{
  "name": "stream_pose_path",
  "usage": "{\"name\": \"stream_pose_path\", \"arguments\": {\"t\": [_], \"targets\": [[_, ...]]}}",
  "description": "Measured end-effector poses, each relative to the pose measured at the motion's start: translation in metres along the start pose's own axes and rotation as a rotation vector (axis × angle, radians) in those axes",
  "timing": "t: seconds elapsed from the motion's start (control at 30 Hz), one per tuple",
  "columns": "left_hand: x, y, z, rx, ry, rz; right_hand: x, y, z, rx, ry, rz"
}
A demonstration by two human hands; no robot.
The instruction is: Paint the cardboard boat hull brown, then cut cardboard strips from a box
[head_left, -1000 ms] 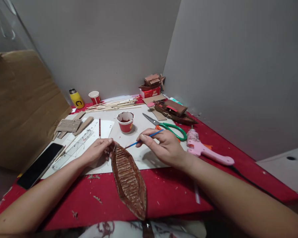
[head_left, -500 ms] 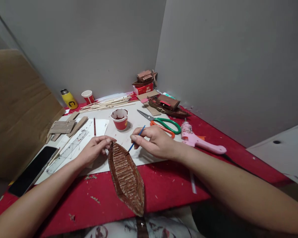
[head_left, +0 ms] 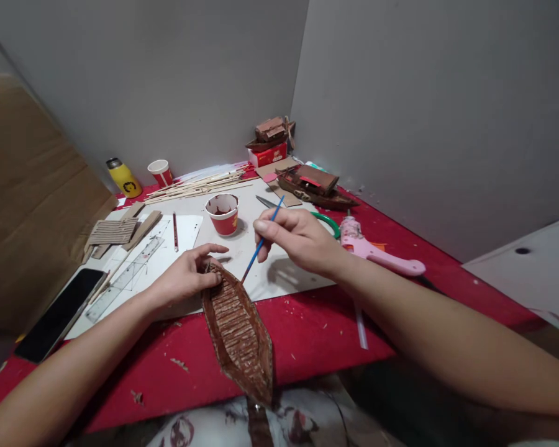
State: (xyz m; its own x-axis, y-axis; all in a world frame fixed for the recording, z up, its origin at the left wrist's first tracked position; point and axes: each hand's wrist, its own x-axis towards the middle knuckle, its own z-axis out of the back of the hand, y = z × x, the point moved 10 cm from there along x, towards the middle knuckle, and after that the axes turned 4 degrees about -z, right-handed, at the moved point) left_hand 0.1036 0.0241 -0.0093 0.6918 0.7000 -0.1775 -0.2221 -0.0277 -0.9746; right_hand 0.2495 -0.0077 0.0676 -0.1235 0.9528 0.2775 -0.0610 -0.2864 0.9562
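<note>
The brown model boat (head_left: 237, 329) lies slantwise between the two hands, its far end under the left hand (head_left: 193, 273) and its near end pointing at the wearer's lap, just past the near edge of the red tabletop (head_left: 302, 366). The left hand is clamped on that far end, thumb over the inner side and forefinger stretched out beyond it. The right hand (head_left: 293, 239), apart from the left, is up and to the right of the hull; it pinches a thin blue brush (head_left: 262, 239) between thumb and fingers, and the brush slants down so its tip meets the boat's right rim near the far end. Beyond both hands, on the white board (head_left: 246, 248), stands a red and white paper cup (head_left: 224, 222) with dark brown paint inside. Green-handled scissors (head_left: 328, 222) lie partly behind the right hand, and a pink glue gun (head_left: 382, 253) rests near the right edge of the tabletop.
</note>
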Motion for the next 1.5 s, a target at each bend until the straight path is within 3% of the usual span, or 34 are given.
{"name": "stream_pose_path", "arguments": {"t": [0.1,0.37,0.67,0.9,1.17,1.37,1.5], "targets": [[0.000,-0.003,0.005,-0.030,-0.041,-0.021,0.006,-0.019,0.003,0.171,-0.021,-0.125],[0.001,-0.017,0.053,-0.039,-0.280,-0.154,0.010,-0.036,0.007,0.276,-0.042,-0.191],[0.001,-0.013,0.066,-0.163,-0.372,-0.182,0.011,-0.055,-0.010,0.345,0.044,-0.278],[0.001,0.000,0.085,-0.258,-0.424,-0.104,0.006,-0.049,-0.024,0.429,0.121,-0.317],[-0.004,0.012,0.089,-0.397,-0.464,0.035,0.005,-0.033,-0.021,0.593,0.081,-0.261],[-0.015,0.010,0.096,-0.355,-0.458,0.038,0.004,-0.030,-0.021,0.682,0.064,-0.277],[-0.015,0.012,0.113,-0.285,-0.457,0.043,0.004,-0.031,-0.019,0.689,0.062,-0.286]]}}
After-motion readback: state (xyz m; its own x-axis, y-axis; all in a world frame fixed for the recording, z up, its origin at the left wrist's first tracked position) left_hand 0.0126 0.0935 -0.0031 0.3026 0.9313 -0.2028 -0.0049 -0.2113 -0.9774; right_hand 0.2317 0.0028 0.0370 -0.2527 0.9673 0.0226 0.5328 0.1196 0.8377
